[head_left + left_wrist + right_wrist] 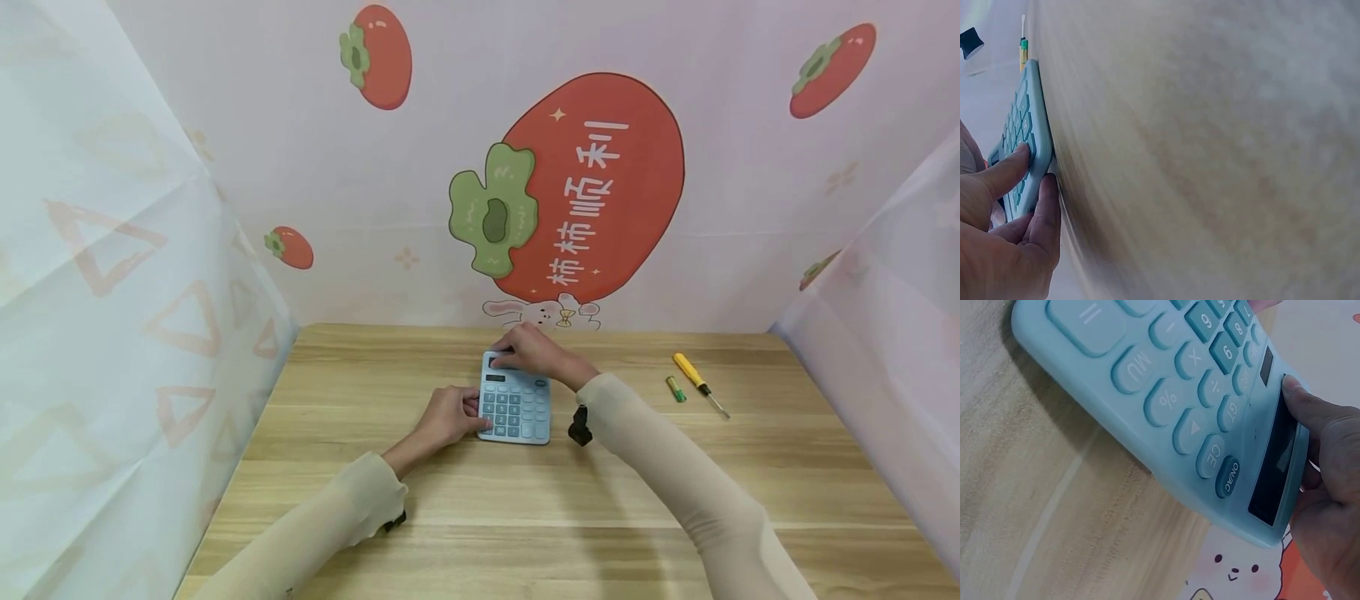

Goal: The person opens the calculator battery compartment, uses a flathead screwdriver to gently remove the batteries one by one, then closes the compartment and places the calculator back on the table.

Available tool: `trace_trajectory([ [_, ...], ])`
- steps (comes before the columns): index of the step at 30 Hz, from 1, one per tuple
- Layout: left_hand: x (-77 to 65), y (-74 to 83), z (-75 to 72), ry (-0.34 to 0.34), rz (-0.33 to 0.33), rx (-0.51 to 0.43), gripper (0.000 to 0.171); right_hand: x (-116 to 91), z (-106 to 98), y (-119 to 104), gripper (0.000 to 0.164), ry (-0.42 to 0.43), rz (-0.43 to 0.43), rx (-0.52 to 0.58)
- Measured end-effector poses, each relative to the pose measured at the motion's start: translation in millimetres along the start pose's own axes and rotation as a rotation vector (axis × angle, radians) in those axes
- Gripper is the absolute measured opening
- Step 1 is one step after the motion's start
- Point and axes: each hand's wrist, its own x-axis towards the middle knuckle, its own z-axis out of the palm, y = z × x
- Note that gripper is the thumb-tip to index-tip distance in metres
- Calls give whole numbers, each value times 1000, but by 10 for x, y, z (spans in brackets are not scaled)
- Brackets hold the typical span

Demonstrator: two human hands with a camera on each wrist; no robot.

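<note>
A light blue calculator (532,417) is face up near the back of the wooden table, its keys and dark display showing. My left hand (448,417) grips its left edge, thumb over the lower keys and fingers at the side and beneath, as the left wrist view also shows. At the display end, my right hand (531,352) pinches the top edge. In the right wrist view the right thumb (1300,400) lies on the display's border, while the other fingers are mostly hidden behind the calculator.
A yellow-handled screwdriver (692,372) lies to the right on the wooden table (465,533). Beside it is a small green battery (676,389). White printed cloth (360,183) rises behind the table and along both sides.
</note>
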Motion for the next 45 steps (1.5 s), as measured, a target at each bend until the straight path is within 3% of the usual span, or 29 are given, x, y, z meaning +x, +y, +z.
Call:
trace_trajectory([
  [8,1,-17,11,-18,31,12,29,3,77,81,29,-20,54,33],
  [16,1,-23,24,-4,21,19,37,19,129,119,29,-21,17,33],
  [27,4,-9,17,6,21,61,24,39,176,102,27,6,-7,1],
  [45,1,-25,-11,-8,44,118,25,50,265,90,32,30,-3,-53],
])
